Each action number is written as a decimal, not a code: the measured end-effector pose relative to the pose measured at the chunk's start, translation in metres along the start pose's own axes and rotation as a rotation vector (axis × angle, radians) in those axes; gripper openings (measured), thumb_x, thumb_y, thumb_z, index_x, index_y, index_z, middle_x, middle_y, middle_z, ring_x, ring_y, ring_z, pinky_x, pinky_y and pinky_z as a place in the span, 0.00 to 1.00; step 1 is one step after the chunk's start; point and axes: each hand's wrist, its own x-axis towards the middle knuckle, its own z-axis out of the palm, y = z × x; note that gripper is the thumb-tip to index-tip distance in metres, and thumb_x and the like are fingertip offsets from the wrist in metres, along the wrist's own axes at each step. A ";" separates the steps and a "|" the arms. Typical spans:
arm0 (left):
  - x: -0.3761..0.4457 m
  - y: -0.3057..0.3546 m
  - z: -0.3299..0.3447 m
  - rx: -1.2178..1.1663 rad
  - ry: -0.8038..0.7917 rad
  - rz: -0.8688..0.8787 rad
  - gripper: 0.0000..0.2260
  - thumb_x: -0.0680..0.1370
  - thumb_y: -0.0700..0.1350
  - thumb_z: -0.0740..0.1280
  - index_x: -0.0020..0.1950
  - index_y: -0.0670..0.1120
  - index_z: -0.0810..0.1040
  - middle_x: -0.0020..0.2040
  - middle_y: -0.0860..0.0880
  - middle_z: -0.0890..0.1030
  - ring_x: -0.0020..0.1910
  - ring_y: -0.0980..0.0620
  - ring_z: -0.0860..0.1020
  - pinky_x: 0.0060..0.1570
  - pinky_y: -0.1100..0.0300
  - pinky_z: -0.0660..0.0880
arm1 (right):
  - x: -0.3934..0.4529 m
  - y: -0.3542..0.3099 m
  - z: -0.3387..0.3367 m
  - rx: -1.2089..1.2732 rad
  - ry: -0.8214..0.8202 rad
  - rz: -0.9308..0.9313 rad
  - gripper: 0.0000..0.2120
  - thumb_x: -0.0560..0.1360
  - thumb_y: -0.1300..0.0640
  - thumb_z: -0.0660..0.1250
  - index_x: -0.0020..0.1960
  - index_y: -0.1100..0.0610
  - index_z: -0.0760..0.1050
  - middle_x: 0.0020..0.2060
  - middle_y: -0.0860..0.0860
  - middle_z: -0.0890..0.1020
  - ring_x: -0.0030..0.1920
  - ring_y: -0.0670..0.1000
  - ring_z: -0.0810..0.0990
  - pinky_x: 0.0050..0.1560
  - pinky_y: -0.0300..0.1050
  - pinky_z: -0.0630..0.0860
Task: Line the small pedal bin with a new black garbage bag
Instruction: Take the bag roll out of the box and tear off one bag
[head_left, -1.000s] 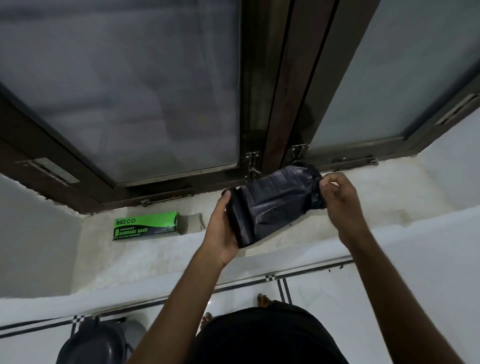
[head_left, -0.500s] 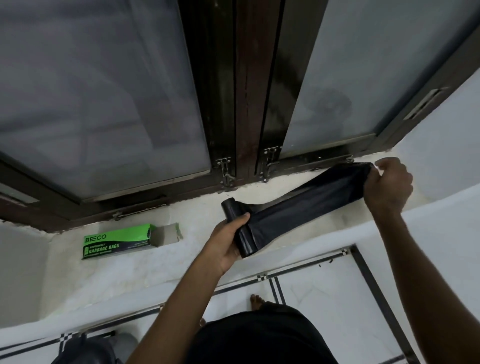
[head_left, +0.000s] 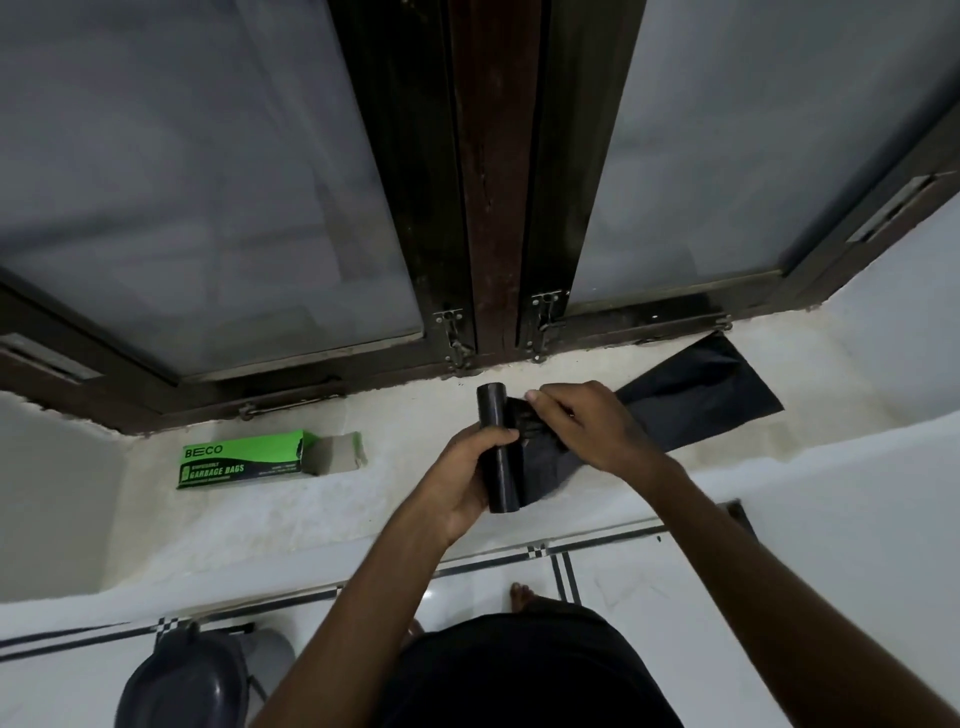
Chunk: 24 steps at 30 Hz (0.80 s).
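Note:
My left hand (head_left: 467, 475) grips a black roll of garbage bags (head_left: 497, 447) above the white window sill (head_left: 291, 514). One unrolled black bag (head_left: 701, 395) stretches from the roll to the right and lies flat on the sill. My right hand (head_left: 582, 423) pinches the bag close beside the roll, thumb on top. The small dark pedal bin (head_left: 182, 680) stands on the floor at the lower left, partly cut off by the frame edge.
A green garbage-bag box (head_left: 244, 460) lies open on the sill to the left. Behind the sill is a dark-framed window (head_left: 493, 208) with metal latches. White tiled floor (head_left: 623, 597) with black lines lies below; a bare foot (head_left: 519, 595) shows there.
My right hand let go of the bag's far end and came back left to the roll. The stretched bag now lies on the sill. The left hand keeps hold of the roll.

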 end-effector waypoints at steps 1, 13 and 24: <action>0.000 0.000 -0.001 -0.039 0.005 -0.019 0.16 0.76 0.44 0.66 0.63 0.45 0.80 0.57 0.44 0.85 0.55 0.45 0.81 0.58 0.49 0.77 | 0.000 0.005 -0.006 -0.069 0.020 -0.031 0.22 0.80 0.40 0.55 0.32 0.51 0.66 0.24 0.47 0.71 0.27 0.49 0.73 0.31 0.44 0.64; 0.005 -0.003 -0.013 -0.095 0.139 -0.012 0.16 0.78 0.49 0.69 0.63 0.45 0.80 0.56 0.45 0.86 0.52 0.46 0.84 0.46 0.53 0.82 | -0.007 0.075 -0.076 -0.479 0.111 0.049 0.29 0.70 0.24 0.54 0.36 0.49 0.74 0.27 0.47 0.78 0.30 0.49 0.75 0.33 0.41 0.66; 0.002 -0.005 -0.006 0.088 0.093 0.092 0.15 0.82 0.45 0.65 0.66 0.42 0.77 0.62 0.43 0.83 0.60 0.46 0.80 0.60 0.52 0.76 | -0.003 0.043 -0.062 -0.296 0.049 -0.118 0.18 0.77 0.44 0.65 0.65 0.48 0.75 0.59 0.48 0.81 0.61 0.51 0.75 0.60 0.47 0.71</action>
